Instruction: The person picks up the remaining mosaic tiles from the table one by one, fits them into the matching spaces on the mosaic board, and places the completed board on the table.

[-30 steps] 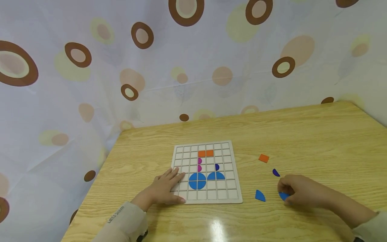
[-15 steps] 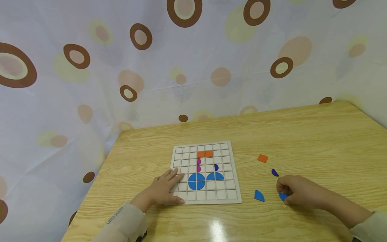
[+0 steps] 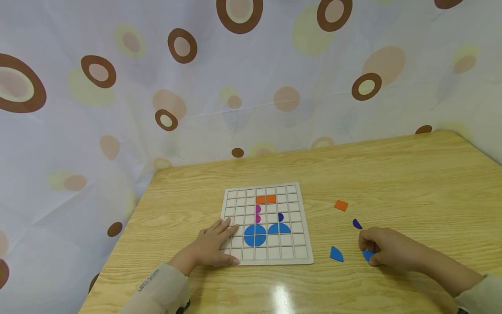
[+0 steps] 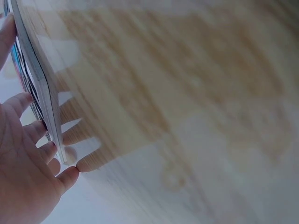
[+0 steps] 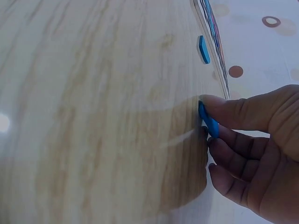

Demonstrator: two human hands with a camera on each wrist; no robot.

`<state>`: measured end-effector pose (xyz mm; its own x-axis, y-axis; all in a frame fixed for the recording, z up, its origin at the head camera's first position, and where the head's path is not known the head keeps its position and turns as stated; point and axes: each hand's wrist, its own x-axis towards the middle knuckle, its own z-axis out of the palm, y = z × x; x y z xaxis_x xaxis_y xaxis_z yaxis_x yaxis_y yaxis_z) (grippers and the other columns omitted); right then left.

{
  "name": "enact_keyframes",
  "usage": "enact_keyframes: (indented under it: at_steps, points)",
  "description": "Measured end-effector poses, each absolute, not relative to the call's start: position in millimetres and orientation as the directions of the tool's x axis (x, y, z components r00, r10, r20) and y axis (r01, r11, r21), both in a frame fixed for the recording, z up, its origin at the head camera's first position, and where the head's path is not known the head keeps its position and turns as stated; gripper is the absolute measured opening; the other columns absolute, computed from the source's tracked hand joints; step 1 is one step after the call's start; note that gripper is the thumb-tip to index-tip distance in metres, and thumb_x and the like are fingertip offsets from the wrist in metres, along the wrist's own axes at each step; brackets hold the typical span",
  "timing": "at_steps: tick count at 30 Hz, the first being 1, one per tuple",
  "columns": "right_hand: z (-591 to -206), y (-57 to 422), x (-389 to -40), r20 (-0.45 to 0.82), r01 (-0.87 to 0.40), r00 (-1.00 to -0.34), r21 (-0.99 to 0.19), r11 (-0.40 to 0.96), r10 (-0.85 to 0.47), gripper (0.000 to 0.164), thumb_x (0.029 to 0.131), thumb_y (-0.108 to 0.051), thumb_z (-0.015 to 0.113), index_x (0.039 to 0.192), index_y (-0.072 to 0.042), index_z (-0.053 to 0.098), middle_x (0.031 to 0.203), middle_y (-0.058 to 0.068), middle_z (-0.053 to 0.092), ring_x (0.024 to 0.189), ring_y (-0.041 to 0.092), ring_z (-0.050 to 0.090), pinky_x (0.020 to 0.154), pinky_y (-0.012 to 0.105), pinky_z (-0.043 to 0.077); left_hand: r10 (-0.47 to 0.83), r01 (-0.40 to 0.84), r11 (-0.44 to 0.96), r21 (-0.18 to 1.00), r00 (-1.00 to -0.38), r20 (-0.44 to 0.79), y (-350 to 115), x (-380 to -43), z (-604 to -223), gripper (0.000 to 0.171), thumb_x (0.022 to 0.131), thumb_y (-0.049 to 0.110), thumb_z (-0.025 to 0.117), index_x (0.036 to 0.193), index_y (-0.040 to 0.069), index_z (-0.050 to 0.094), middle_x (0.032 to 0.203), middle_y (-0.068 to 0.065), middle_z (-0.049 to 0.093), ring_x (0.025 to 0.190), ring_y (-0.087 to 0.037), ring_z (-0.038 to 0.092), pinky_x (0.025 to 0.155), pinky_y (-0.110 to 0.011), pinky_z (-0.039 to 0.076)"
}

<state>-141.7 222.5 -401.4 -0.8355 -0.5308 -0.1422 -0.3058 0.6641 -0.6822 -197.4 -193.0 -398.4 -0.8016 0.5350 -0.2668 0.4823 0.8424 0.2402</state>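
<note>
My left hand (image 3: 215,243) lies spread over the left edge of a white grid board (image 3: 286,253), fingers straight. In the left wrist view its fingertips sit along the board's edge. On the board are two orange squares (image 3: 266,199), two magenta half-rounds (image 3: 258,214), a dark blue half-round (image 3: 280,217), a full blue circle of quarter pieces (image 3: 255,235) and a blue half-circle (image 3: 279,228). Right of the board, my right hand (image 3: 386,249) pinches a blue quarter-circle piece (image 5: 208,120) between thumb and fingers, low at the tabletop. My palm and fingers hide part of that piece in the head view.
Loose on the wooden table (image 3: 412,183) lie an orange square (image 3: 341,205), a dark blue half-round (image 3: 357,223) and another blue quarter-circle (image 3: 336,254), between board and right hand. A patterned curtain (image 3: 251,78) hangs behind the table's far edge.
The view has shifted very slightly. Both hands and all the pieces stay where they were, with the right hand still pinching the blue quarter-circle.
</note>
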Motion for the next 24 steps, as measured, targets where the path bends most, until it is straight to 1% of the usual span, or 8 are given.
enact_keyframes:
  at_steps: [5,12,20,24]
  points:
    - [-402,223,-142,-0.129,-0.306,-0.820,-0.724,0.618,-0.558,0.022,0.072,-0.005,0.066,0.080,-0.009,0.046,0.070,-0.003,0.046,0.061,0.007,0.041,0.052,0.024,0.036,0.531,0.480,0.846,0.233,-0.802,-0.275,-193,-198,-399,0.085,0.070,0.061,0.054,0.138,0.019,0.024,0.143,-0.008,0.012,0.129,-0.030,0.006,0.092,-0.056,0.015]
    - [-402,221,-144,-0.116,-0.315,-0.822,-0.723,0.614,-0.558,0.016,0.075,-0.003,0.062,0.080,-0.011,0.049,0.069,-0.005,0.047,0.060,0.005,0.042,0.051,0.023,0.037,0.533,0.487,0.845,0.222,-0.799,-0.277,-192,-199,-399,0.086,0.070,0.061,0.054,0.137,0.018,0.024,0.143,-0.008,0.012,0.129,-0.030,0.006,0.092,-0.056,0.016]
    - [-400,216,-147,-0.063,-0.345,-0.838,-0.708,0.616,-0.542,0.017,0.076,-0.009,0.063,0.079,-0.012,0.047,0.066,-0.007,0.042,0.059,0.004,0.039,0.050,0.023,0.034,0.531,0.482,0.846,0.228,-0.800,-0.280,-193,-198,-400,0.086,0.070,0.061,0.054,0.138,0.019,0.023,0.143,-0.007,0.011,0.129,-0.030,0.005,0.093,-0.056,0.015]
    - [-398,211,-149,-0.035,-0.367,-0.842,-0.694,0.620,-0.538,0.017,0.075,-0.012,0.065,0.079,-0.014,0.049,0.067,-0.008,0.044,0.060,0.003,0.040,0.051,0.022,0.035,0.529,0.482,0.847,0.223,-0.800,-0.283,-193,-199,-401,0.086,0.069,0.062,0.054,0.138,0.020,0.023,0.143,-0.007,0.011,0.129,-0.029,0.005,0.093,-0.055,0.015]
